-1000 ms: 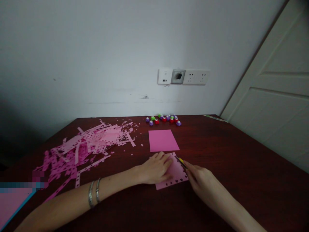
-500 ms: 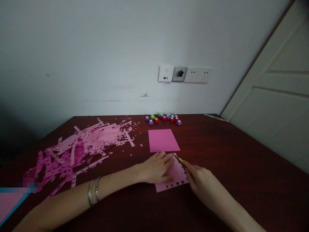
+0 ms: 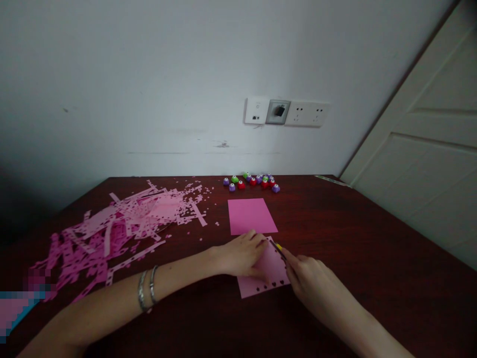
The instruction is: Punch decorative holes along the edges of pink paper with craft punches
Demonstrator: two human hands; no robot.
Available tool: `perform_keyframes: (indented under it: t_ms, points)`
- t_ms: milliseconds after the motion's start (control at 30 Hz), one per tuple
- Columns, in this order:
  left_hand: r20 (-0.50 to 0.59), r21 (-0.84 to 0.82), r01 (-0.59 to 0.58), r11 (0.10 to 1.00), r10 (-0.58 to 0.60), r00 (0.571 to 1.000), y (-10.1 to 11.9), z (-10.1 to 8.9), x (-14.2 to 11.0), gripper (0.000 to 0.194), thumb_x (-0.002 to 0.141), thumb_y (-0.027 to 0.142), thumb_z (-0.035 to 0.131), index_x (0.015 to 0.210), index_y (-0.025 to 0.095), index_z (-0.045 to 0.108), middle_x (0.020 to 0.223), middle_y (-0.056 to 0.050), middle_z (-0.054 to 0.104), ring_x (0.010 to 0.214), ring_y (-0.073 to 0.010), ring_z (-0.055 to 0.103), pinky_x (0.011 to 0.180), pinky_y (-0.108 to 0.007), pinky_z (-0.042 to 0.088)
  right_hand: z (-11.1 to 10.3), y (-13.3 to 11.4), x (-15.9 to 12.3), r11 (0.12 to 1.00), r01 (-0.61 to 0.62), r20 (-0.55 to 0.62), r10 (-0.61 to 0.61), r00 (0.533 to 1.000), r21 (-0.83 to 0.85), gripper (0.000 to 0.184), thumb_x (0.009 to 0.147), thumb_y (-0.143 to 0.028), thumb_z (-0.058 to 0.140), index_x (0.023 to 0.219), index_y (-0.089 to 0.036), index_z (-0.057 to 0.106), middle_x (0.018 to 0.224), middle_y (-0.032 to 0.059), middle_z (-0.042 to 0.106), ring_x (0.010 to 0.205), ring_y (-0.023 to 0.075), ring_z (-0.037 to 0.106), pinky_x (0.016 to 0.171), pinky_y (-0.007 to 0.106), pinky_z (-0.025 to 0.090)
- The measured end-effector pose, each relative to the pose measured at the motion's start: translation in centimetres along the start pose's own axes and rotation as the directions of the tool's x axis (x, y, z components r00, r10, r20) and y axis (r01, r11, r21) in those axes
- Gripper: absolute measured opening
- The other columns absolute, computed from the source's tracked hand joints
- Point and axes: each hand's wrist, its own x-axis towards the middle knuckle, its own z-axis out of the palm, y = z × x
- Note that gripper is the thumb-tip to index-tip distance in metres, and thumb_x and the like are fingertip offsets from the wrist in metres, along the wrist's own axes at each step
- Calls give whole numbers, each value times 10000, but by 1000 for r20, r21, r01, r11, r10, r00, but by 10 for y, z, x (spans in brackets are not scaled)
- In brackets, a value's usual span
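A pale pink sheet of paper (image 3: 274, 268) lies on the dark table, with several small dark punched holes along its near and right edges. My left hand (image 3: 244, 253) rests palm down on its left part, fingers spread, pressing on it and hiding much of it. In my right hand (image 3: 307, 276) is what looks like a utility knife (image 3: 279, 247), thin and dark with a yellow part. Its tip touches the sheet's upper right edge; my fingers hide the rest. A darker pink square sheet (image 3: 252, 217) lies flat just beyond my left hand.
Pink punched paper strips and scraps (image 3: 130, 216) spread over the table's left side. Several small coloured punches (image 3: 253, 182) stand near the wall. Sockets (image 3: 305, 114) are on the wall, and a white door (image 3: 428, 134) stands at right.
The view has shifted slightly. Both hands stay nearly in place, the right still gripping the utility knife at the sheet's upper right edge.
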Motion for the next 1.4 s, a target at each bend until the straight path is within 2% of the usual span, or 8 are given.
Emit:
perform_keyframes:
  t_ms: [333,533,833,1000,1233,1400]
  points:
    - [94,22,32,999,-34,995,-2,-2,9,766,747,631,449,1279,94,328,1229,-156,440,1056,-272,411,884,-360,344,-19,2,14,993,91,96,-84,992,-76,301,793,-102,392,961,-139,639,660,85,646,559,175,621,462,228,378]
    - [78,61,14,998,-19,997,0,-3,11,753,753,625,446,1263,80,343,1206,-165,454,1035,-269,419,869,-359,351,-25,-7,14,988,75,150,-55,987,-133,374,778,-49,399,1082,-120,604,702,93,664,600,201,645,466,245,417]
    - [71,79,2,997,-8,997,2,-5,13,698,755,604,478,1215,88,386,1154,-159,480,997,-262,441,835,-340,361,-18,-11,4,989,38,172,-13,985,-146,479,788,-36,380,1248,-102,493,734,99,674,640,219,656,521,282,470]
    - [71,64,4,998,-9,997,2,-5,13,706,748,602,497,1227,101,364,1170,-158,473,1013,-266,447,841,-344,358,-14,-10,-2,989,39,121,-22,992,-141,456,781,-49,394,1212,-114,528,700,89,675,591,188,644,494,249,462]
    - [76,61,17,998,-22,997,4,-6,14,698,729,593,532,1199,100,380,1144,-153,483,1013,-265,456,808,-335,378,-12,-10,-12,991,30,91,-18,996,-129,409,793,-56,389,1147,-121,583,671,83,670,571,198,649,467,254,461]
    - [99,77,26,997,-33,994,4,-7,15,686,728,589,530,1179,87,406,1132,-158,488,1017,-267,455,818,-334,384,-13,-11,-19,992,26,114,-12,993,-123,410,787,-53,405,1156,-120,570,679,76,668,562,200,653,445,247,449]
